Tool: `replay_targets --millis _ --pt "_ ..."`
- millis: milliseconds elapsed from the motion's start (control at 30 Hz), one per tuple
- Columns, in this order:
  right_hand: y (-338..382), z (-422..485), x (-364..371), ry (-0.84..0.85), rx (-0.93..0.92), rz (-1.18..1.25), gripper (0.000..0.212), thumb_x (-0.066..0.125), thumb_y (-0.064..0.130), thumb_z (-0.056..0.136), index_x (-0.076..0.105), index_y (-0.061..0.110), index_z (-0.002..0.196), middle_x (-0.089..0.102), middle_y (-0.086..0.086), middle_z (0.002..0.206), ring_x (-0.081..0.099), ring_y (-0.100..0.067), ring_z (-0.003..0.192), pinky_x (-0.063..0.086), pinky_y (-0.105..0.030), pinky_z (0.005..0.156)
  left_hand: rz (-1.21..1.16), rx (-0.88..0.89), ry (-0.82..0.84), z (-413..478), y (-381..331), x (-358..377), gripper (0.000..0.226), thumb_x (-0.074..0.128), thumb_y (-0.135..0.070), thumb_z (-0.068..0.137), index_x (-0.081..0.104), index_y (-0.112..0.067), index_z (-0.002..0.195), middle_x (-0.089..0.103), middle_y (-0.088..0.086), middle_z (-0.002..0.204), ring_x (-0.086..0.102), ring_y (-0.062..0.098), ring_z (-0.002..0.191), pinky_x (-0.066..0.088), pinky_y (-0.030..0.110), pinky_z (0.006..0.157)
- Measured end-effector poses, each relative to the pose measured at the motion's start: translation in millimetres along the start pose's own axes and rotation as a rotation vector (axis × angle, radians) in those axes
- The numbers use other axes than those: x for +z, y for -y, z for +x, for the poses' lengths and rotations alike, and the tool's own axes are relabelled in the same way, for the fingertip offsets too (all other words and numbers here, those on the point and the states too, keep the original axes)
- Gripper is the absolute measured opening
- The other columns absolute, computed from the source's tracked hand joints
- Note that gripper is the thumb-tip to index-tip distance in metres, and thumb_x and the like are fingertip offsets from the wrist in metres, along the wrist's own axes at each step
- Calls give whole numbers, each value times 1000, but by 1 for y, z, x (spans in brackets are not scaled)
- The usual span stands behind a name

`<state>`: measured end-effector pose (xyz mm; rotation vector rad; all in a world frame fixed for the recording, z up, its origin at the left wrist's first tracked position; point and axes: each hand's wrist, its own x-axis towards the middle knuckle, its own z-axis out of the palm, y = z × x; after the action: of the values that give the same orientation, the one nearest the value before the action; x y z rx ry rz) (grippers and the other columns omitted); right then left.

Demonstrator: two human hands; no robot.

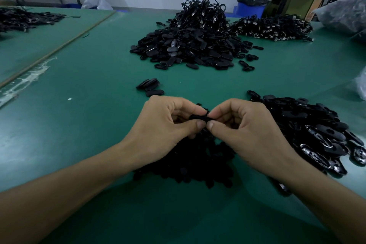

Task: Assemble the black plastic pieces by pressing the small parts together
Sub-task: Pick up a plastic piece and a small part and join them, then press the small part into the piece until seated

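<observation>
My left hand [168, 121] and my right hand [243, 125] meet over the green table [89, 125], thumbs nearly touching. Between thumbs and forefingers both hands pinch one small black plastic piece [200, 118]; most of it is hidden by the fingers. Directly beneath my hands lies a dark heap of black oval pieces [190, 164]. A second heap of black pieces [316, 134], some with shiny rims, spreads to the right of my right hand.
A large pile of black oval parts topped with black cords [194, 45] sits in the middle of the table, with another corded pile [273, 27] behind right. Three loose ovals [150, 86] lie just beyond my hands. More parts [23, 20] sit far left. A blue bin [250, 8] stands at the back.
</observation>
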<state>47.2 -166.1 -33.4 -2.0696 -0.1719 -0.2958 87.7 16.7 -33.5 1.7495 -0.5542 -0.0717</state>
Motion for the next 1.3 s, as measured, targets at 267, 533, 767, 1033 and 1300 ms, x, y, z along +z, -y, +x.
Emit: replay_targets --millis 267,533,767,1033,1300 --pt "0 -3 -1 5 -44 -16 14 75 18 83 68 30 78 71 13 72 63 -2 61 51 -17 57 57 50 11 0 3 -4 23 81 -1 80 78 -23 85 76 -1 73 72 14 62 59 23 63" --pt "1 -3 -2 29 -106 -35 17 73 16 89 69 32 83 70 16 74 65 -2 65 47 -11 58 88 91 -15 0 5 -6 12 80 -14 77 78 -25 82 75 -1 68 71 16 58 62 34 61" --pt "-9 0 -14 -36 -107 -679 40 53 35 99 53 27 138 57 5 124 49 -14 116 38 -26 99 128 90 -213 18 18 -23 27 77 -5 85 76 -31 92 77 -4 76 74 14 64 58 20 67" --pt "-14 4 -30 34 185 -1175 39 38 45 101 54 28 132 50 -5 132 42 -30 122 36 -43 99 201 -8 -399 43 45 -64 25 77 -3 85 74 -25 96 75 -2 82 73 11 60 57 16 65" --pt "-20 13 -33 4 121 -1158 23 48 37 102 59 25 117 63 -2 108 53 -27 104 42 -40 90 466 49 -405 54 60 -69 23 85 -25 79 77 -23 100 67 -14 79 60 -15 67 45 1 65"
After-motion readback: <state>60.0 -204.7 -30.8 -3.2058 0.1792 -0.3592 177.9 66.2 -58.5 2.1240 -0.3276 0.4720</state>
